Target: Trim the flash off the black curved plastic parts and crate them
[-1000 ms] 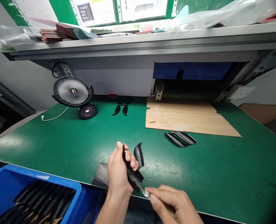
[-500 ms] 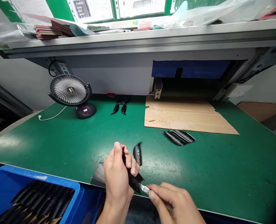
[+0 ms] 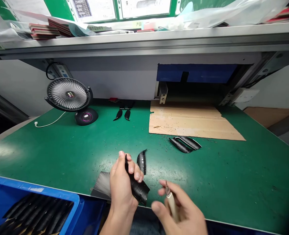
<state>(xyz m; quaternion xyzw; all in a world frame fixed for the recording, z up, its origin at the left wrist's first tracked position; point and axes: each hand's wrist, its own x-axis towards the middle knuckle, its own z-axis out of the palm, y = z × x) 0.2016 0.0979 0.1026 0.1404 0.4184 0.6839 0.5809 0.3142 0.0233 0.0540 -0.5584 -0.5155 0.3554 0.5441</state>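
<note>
My left hand (image 3: 123, 182) is wrapped round a curved black plastic part (image 3: 140, 192), whose wide end points down and right over the table's front edge. In my right hand (image 3: 183, 209) is a craft knife (image 3: 172, 204) with a pale handle, its blade pointing up and away from the part. A gap separates the knife from the black part. Just beyond my left fingers lies a similar black shell piece (image 3: 142, 162). Farther right, in front of the cardboard, rest more long black pieces (image 3: 185, 144).
A blue bin (image 3: 37, 186) holding rows of black parts stands at the lower left. On the green table (image 3: 232, 176) are a fan (image 3: 69, 94), a cardboard sheet (image 3: 195, 122), two small black leaf-shaped pieces (image 3: 123, 115) and dark shavings. A shelf (image 3: 144, 40) crosses above.
The knife has come away from the part's lower end, and my right hand has turned so the blade points up. My left hand keeps its hold. The view has shifted slightly.
</note>
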